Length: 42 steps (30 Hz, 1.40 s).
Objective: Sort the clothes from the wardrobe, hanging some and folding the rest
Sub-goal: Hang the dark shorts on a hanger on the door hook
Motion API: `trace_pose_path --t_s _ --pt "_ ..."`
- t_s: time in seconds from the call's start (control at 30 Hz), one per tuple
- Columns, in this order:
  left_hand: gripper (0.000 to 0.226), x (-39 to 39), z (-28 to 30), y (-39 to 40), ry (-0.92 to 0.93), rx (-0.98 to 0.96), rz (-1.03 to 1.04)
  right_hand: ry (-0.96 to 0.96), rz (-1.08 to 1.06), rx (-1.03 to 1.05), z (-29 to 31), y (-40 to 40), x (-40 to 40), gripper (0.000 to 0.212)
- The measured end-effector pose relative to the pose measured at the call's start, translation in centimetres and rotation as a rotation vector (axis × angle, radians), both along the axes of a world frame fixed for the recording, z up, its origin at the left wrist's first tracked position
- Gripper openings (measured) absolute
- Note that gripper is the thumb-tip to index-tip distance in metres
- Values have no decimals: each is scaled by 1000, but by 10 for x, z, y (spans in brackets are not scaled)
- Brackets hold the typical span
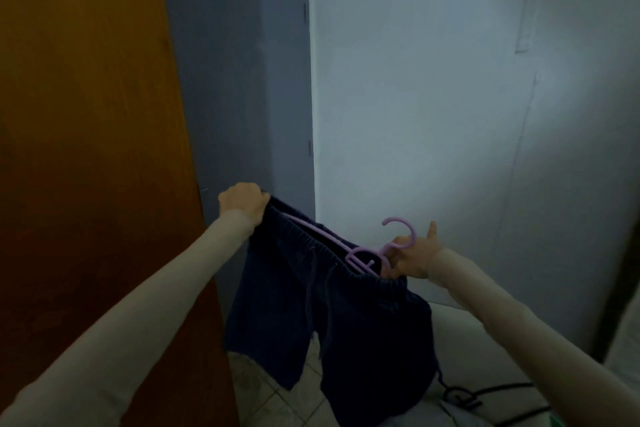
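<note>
Shorts (332,315): dark navy, elastic waistband, held up in the air with the legs hanging down; taken here as the landmark.
Hanger (372,250): lilac plastic, lying along the waistband of the shorts, one arm inside the waist opening, the hook rising above the right end of the shorts.
Left hand (244,201): at the left end of the waistband, fingers curled tight round the fabric, pulling it taut.
Right hand (412,258): at the right end of the waistband, fingers closed on the neck of the hanger just under the hook, thumb pointing up; whether also some fabric is pinched, cannot tell.
Wardrobe door (86,149): brown wood, standing open to the left of the shorts.
Grey door (242,80): behind the shorts, shut.
Wall (450,97): pale, behind and to the right of the shorts.
Black cable (485,395): below the shorts at the right, on a pale surface.
Step in hand: probably fitting the shorts on the hanger, so a piece chosen for hanging and not for folding.
Progress: waistband seems only partly seated; nothing hung on a rail yet.
Next move: likely to stretch the elastic over both hanger ends, then to release the left grip and carry the hook to the wardrobe rail, not in view here.
Risk: elastic may slip off the smooth plastic if let go too early.
</note>
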<state>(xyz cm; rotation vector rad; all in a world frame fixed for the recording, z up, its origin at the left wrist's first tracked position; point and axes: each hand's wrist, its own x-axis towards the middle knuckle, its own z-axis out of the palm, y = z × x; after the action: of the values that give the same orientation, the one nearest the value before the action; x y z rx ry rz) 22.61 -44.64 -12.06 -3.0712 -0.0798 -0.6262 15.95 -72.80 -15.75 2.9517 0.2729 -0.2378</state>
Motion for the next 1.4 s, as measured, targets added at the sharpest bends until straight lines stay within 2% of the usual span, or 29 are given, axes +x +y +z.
trace_pose_path --t_s 0.1,0.23,0.43,0.53,0.63,0.73,0.8,0.93,1.03,1.1,1.13,1.23,1.27,1.3,1.4 --pt "19 0 -13 -7 71 272 13 55 -15 -53 -3 0 1 41" --pt "18 -1 -17 -19 65 418 33 134 -54 -34 -2 -1 0 39" --pt "10 -9 -3 -46 -41 461 -34 115 -50 -195 -7 24 -1 44" --pt "25 -7 -3 -59 -106 455 -89 50 -31 -229 -14 36 -1 40" --pt "35 -7 -6 -56 -104 439 -88 -13 -34 -136 -13 26 4 36" --pt "15 -6 -9 -54 -102 470 -79 -70 -26 -54 -15 17 10 32" --pt "14 -6 -9 -57 -101 476 -93 -124 -6 1 -21 18 12 30" --pt "34 -5 -9 -55 -178 258 -106 -330 -19 183 -31 19 15 27" --pt "26 -1 -22 -48 -169 141 -159 -418 18 443 -35 16 21 21" --pt "26 1 -35 -48 -67 42 -217 -439 86 695 -36 14 23 18" --pt "30 2 -43 -49 11 -53 -263 -444 117 754 -35 14 24 16" --pt "38 1 -65 -54 246 -498 -483 -477 187 798 -33 11 26 16" --pt "41 0 -71 -57 286 -530 -554 -509 203 804 -34 9 27 17" --pt "44 0 -76 -59 323 -469 -605 -540 215 814 -35 7 27 17" --pt "43 -1 -86 -73 349 -156 -629 -550 208 869 -40 5 27 17"
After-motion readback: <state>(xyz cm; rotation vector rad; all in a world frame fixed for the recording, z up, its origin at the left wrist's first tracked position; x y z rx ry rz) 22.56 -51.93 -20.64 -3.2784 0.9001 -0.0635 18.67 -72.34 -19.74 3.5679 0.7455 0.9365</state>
